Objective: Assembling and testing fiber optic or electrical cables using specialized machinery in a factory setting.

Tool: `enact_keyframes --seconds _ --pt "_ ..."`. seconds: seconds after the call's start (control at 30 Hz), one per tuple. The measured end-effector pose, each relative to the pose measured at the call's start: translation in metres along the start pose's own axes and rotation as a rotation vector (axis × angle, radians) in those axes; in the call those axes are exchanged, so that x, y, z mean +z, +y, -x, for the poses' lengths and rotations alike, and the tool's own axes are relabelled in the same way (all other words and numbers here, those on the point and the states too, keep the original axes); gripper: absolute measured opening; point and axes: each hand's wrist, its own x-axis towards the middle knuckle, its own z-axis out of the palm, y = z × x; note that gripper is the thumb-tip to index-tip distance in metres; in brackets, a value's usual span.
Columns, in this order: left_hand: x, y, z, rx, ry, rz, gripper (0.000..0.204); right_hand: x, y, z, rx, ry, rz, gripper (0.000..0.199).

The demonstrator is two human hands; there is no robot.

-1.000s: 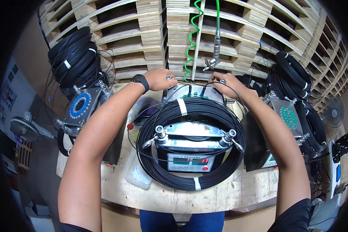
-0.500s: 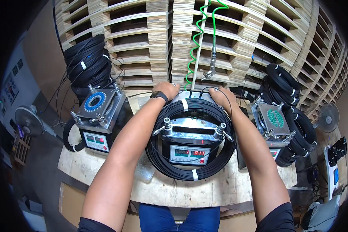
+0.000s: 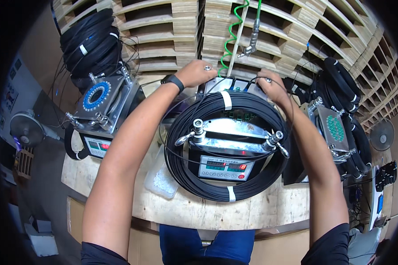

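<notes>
A: Where are the hands?
B: Same places as half a second ago. Left hand at the far-left post of the middle machine, right hand at the far-right post. Post tops show among the fingers.
A: Gripping?
B: Fingers curled on both. Can't tell if either actually grips; undersides hidden.
A: Cable?
B: Black cable coil is looped around the front of the middle machine, passing behind the two front posts and below the display. White tape at top and bottom. Loose strand arcs past the right hand.
A: So what's changed?
B: Whole scene sits higher in view, so the head has moved. Red readout on the display has changed. Left forearm now covers less of the clear tray, so its white bits show.
A: And the machine?
B: On the table, between the left machine and right machine.
</notes>
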Motion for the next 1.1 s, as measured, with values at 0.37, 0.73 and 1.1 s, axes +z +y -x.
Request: enact_keyframes --seconds 0.37,0.73,1.1 --pt "-0.011 0.007 -0.007 -0.17 -0.119 -0.261 0.048 -0.013 -0.004 -0.009 -0.1 -0.171 -0.05 0.031" --pt "0.002 0.01 -0.004 -0.125 -0.029 -0.308 0.055 -0.007 -0.016 0.01 0.256 -0.03 0.163 0.042" --pt "-0.029 -0.016 0.096 -0.274 0.351 -0.005 0.067 -0.017 -0.091 0.09 0.514 0.532 -0.632 0.048"
